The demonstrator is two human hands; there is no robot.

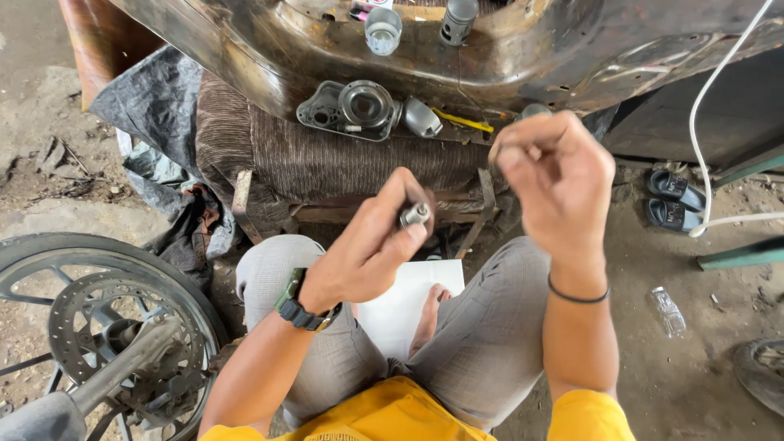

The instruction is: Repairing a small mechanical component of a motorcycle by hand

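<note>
My left hand (371, 245), with a green watch on its wrist, pinches a small silver metal cylinder (415, 215) between thumb and fingers, held above my knees. My right hand (559, 175) is raised beside it with the fingers curled; a thin small part seems pinched at its fingertips (496, 152), too blurred to identify. A grey metal carburettor body (359, 109) and a rounded grey cap (421, 118) lie on a striped cloth-covered seat (327, 159) just beyond my hands.
A rusty metal shell (523, 57) at the top carries a glass jar (383, 31) and a metal cylinder (457, 20). A motorcycle front wheel (106, 327) stands at the left. White paper (408, 306), black sandals (674, 200), a white cable (702, 122) and a plastic bottle (668, 312) lie around.
</note>
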